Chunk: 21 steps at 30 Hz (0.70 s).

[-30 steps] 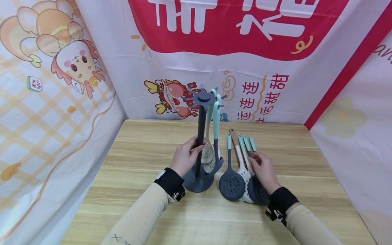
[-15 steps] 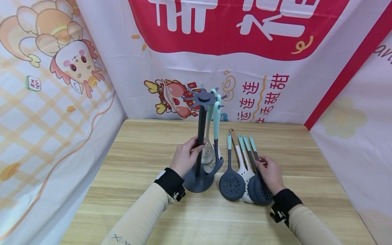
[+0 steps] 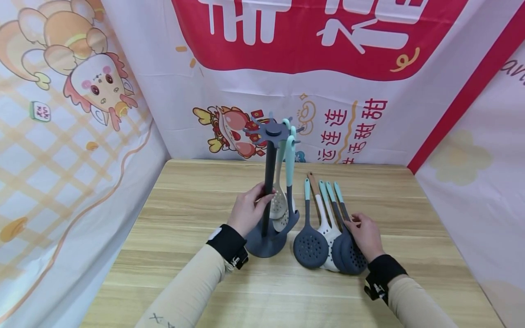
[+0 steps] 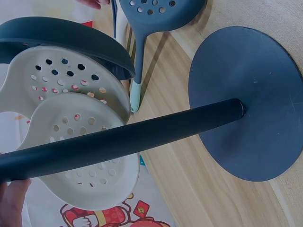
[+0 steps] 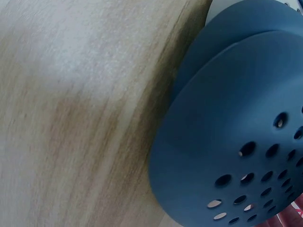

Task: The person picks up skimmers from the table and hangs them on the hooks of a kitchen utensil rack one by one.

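The utensil stand (image 3: pixel 269 175) is standing on the bench (image 3: pixel 193 196) in the head view, the left hand (image 3: pixel 248 208) gripping its pole. Three utensils (image 3: pixel 289 164) are already hanging; five utensils (image 3: pixel 310 246) are lying beside it, so hanging is looking under half done. The right hand (image 3: pixel 364 232) is touching the outermost dark skimmer (image 3: pixel 354 256); whether its grip is pinching cannot be told. In the left wrist view, a dark ladle (image 4: pixel 71 34) and two pale skimmers (image 4: pixel 71 78) are hanging. In the right wrist view, the outermost dark skimmer is lying unhung.

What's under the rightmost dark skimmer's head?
Another dark utensil head: its edge sticks out from beneath the skimmer. The rest is covered, so can't tell whether it's perforated.
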Available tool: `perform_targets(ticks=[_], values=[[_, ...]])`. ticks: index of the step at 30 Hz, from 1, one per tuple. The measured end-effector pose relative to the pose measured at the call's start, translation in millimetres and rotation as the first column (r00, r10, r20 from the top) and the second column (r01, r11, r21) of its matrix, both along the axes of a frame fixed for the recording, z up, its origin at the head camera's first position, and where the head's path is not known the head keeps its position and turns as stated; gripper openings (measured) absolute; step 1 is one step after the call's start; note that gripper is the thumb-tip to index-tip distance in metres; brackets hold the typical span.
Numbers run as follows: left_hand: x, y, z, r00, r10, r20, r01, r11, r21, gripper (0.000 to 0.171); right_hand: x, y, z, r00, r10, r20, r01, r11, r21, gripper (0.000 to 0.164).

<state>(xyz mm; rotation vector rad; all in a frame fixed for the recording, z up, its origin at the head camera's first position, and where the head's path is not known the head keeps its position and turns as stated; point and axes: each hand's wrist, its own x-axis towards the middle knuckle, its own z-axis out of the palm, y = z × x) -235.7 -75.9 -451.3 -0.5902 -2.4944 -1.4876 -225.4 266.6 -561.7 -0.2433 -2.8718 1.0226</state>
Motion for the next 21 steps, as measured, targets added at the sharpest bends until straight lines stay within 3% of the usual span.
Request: perform_targets(ticks=[13,21], values=[[-0.1,0.1,-0.4,1.000,0.005,-0.003,-0.005,1.000,-0.009,0.025,0.5,1.8,-3.7,0.993,-0.040,0.112,0.042,0.999,-0.012,0.044],[1.4,0.2,-0.1,1.000,0.010,0.008,-0.010,1.000,-0.008,0.025,-2.2,3.1,-6.7,0.993,-0.042,0.113,0.046,0.998,-0.030,0.043]])
